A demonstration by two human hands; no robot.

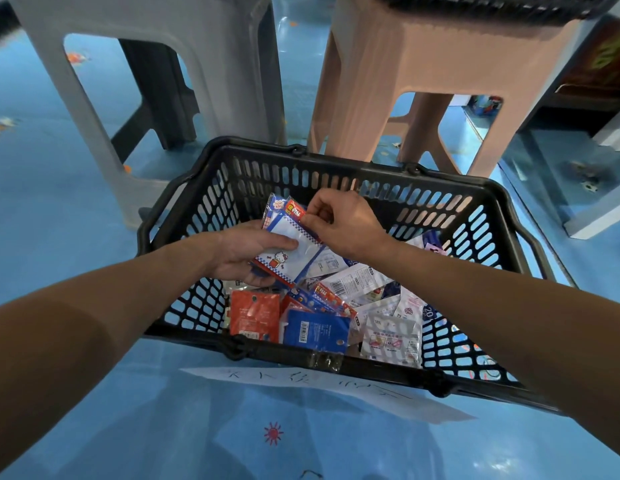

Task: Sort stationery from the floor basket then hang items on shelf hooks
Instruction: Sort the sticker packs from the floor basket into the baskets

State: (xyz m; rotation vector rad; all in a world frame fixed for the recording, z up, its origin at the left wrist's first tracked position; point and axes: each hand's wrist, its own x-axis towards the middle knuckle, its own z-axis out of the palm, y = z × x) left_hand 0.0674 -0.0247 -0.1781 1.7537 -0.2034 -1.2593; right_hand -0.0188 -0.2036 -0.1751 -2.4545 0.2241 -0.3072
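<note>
A black plastic shopping basket (pixel 398 171) stands on the blue floor, holding several loose stationery packets in red, blue and white. Above it, my left hand (pixel 242 252) holds a small stack of white packets with a cartoon cat and blue-red checked borders (pixel 288 247), thumb on top. My right hand (pixel 339 221) pinches the upper edge of a red-topped packet (pixel 294 211) at the top of that stack. A blue packet (pixel 315 332) and a red packet (pixel 255 318) lie near the basket's front wall.
A grey plastic stool (pixel 135 64) stands beyond the basket at left, a pink stool (pixel 423 71) at right. A sheet of paper with handwriting (pixel 336 389) lies on the floor in front of the basket. Shelf bases stand at far right (pixel 599 209).
</note>
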